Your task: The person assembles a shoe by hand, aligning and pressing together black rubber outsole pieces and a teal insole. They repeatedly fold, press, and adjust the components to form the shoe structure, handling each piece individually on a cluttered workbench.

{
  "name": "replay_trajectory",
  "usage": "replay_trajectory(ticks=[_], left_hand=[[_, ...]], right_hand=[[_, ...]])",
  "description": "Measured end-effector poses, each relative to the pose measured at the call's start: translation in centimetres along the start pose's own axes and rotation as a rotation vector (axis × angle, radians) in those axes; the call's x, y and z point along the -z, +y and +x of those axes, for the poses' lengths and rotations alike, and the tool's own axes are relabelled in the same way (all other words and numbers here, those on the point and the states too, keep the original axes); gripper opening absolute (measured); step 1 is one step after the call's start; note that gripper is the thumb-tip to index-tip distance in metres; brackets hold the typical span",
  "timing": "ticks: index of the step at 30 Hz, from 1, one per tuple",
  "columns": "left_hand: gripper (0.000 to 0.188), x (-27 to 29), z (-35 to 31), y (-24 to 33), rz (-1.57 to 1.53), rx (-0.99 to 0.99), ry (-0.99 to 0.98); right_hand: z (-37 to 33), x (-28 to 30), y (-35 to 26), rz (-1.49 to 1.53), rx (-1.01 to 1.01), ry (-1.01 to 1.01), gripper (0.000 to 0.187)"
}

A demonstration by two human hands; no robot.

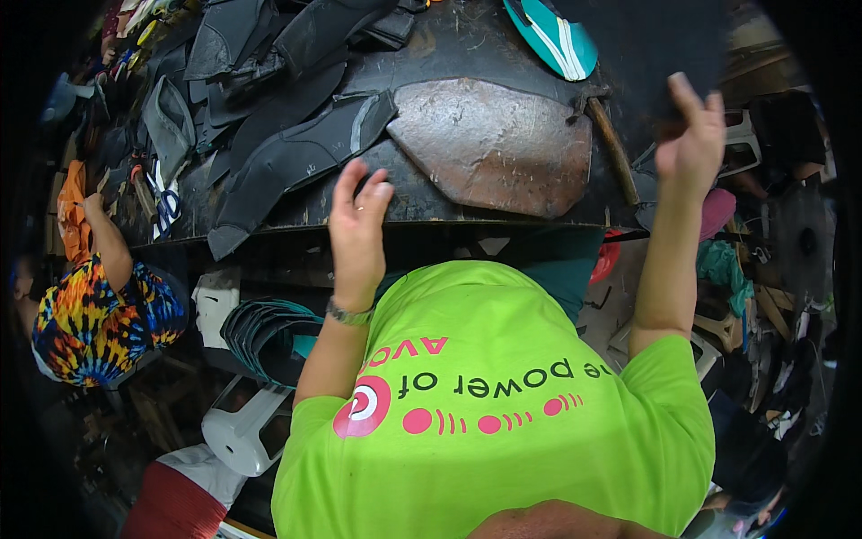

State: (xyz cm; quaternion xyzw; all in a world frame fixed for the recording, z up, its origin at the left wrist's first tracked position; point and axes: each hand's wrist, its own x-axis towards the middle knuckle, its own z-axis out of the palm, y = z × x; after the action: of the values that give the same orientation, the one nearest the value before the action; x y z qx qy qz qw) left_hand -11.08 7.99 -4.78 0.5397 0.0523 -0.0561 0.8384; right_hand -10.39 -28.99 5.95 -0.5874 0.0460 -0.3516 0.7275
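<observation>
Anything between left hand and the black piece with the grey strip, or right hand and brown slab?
Left hand: nothing visible before the black piece; contact unclear. Right hand: the hammer lies in between, handle along the right side of the brown slab.

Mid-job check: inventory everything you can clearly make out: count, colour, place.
worktable: one, black, across the top
cut pieces: many overlapping, black, table's left side
flat slab: one, mottled brown-grey, table's near edge
hammer: one, brown-handled, right of the slab
striped rounded piece: one, teal and white, top
scissors: one pair, blue-handled, table's left end
curved pieces: one stack, black and teal, below table, left
plastic stool: at least one, white, lower left
co-worker: one, multicoloured shirt, far left
lime shirt: one, green, centre
left hand: one, bare, left of the slab
right hand: one, bare, right of the hammer
</observation>
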Motion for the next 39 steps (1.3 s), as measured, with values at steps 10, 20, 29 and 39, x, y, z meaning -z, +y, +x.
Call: replay_trajectory(ticks=[10,20,29,39], left_hand=[[0.023,5.9,2.6,1.7,-0.517,-0.062,0.180],[0.009,5.2,2.6,0.8,-0.385,-0.314,0.173],[0.039,1.8,-0.3,3.4,0.318,-0.857,0.051],[0.037,-6.7,6.6,2.2,0.409,-0.416,-0.382]], right_hand=[[-7.0,-2.4,2.1,-1.493,0.314,-0.376,0.078],[-1.6,-7.2,9.0,-1.237,0.299,-0.979,0.093],[-0.3,-7.9,9.0,-1.295,0.123,-0.816,0.097],[2.7,1.5,-4.9,-0.611,0.060,-0.419,0.017]])
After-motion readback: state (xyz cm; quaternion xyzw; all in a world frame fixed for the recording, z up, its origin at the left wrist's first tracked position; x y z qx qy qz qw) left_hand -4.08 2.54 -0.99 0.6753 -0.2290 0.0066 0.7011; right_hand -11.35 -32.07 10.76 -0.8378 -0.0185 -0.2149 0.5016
